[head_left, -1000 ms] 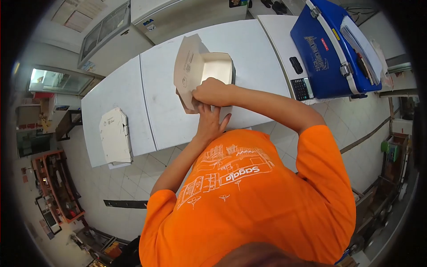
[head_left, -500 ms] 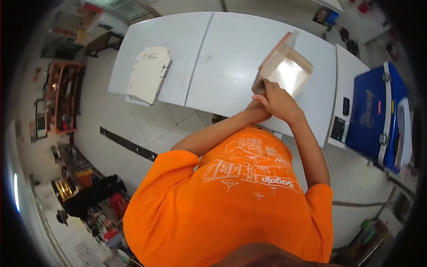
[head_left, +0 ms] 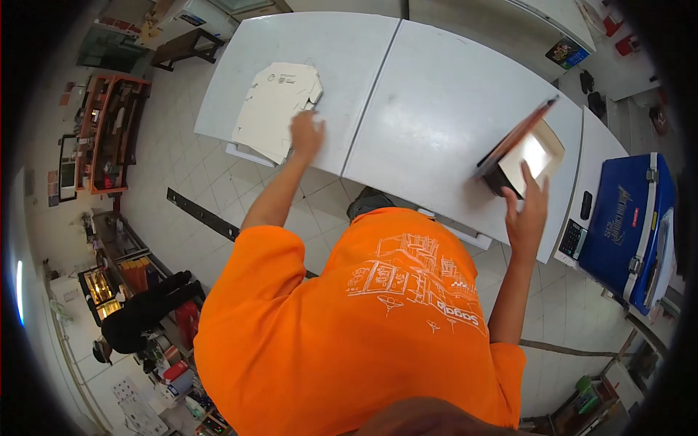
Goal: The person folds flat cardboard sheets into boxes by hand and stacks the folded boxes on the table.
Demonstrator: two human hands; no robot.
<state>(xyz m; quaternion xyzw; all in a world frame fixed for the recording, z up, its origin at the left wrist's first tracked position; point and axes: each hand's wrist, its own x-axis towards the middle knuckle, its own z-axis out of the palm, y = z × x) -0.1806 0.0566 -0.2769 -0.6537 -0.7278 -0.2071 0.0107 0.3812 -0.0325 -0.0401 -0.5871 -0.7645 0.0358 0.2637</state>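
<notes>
My left hand (head_left: 307,136) is at the right edge of a stack of flat, cream-coloured cardboard box blanks (head_left: 273,109) on the table. Its fingers are loosely bent and slightly blurred, with nothing visible in them; whether they touch the stack is hard to tell. At the right, my right hand (head_left: 529,211) has its fingers spread at the near side of an open cardboard box (head_left: 550,147). The box has a pale, shiny inside, and its reddish-brown lid (head_left: 512,142) stands raised on the left.
The white table (head_left: 429,102) has a seam across it. To the right are a blue case (head_left: 618,221), a calculator (head_left: 572,238) and a dark small object (head_left: 586,206). A person in dark clothes (head_left: 142,316) is by cluttered shelves at lower left.
My hands have parted: the left moved away from the box to the flat stack, and the right opened its fingers. The camera view has shifted, and the box now sits turned differently.
</notes>
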